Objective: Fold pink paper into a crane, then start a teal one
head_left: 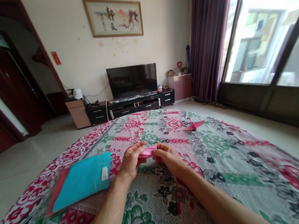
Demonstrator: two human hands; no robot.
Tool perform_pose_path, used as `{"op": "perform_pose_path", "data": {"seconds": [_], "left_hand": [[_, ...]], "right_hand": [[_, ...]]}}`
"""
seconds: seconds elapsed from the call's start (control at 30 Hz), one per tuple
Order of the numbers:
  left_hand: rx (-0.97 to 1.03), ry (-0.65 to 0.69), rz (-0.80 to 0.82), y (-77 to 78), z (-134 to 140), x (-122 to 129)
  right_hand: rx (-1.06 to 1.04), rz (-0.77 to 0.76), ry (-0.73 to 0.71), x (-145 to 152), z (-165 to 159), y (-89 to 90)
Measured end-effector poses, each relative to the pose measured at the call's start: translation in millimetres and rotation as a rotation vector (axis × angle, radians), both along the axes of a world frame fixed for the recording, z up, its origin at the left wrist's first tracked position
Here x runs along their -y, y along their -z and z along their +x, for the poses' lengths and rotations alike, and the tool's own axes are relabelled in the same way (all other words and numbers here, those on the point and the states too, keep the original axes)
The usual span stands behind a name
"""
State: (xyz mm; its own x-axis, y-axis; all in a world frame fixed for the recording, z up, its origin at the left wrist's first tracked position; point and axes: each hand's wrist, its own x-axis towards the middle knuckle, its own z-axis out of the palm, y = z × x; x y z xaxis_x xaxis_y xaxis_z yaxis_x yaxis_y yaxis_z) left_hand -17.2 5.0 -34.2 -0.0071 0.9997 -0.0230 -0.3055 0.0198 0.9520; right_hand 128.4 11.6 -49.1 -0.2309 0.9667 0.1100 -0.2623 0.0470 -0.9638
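Observation:
A small folded piece of pink paper (148, 151) is held up between both hands over the middle of the patterned cloth. My left hand (131, 161) pinches its left end, thumb on top and fingers curled beneath. On the other end, my right hand (169, 156) closes its thumb and fingers. Parts of the paper's edges are hidden by the fingers. Beyond and to the right of my right hand, a red folded-paper crane (194, 125) rests on the cloth, apart from both hands.
A packet of blue and reddish paper (82, 181) lies left of my left forearm, with a white label near its right edge. The floral cloth (221, 176) covers a round-edged table. Farther back stand a television (133, 81) and a low black cabinet (125, 108).

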Motion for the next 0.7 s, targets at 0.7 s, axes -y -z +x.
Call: {"op": "perform_pose_path", "data": {"seconds": [0.7], "left_hand": [[-0.187,0.001,0.126,5.6,12,4]], "right_hand": [[-0.31,-0.217,-0.061,-4,-3,3.5]]}}
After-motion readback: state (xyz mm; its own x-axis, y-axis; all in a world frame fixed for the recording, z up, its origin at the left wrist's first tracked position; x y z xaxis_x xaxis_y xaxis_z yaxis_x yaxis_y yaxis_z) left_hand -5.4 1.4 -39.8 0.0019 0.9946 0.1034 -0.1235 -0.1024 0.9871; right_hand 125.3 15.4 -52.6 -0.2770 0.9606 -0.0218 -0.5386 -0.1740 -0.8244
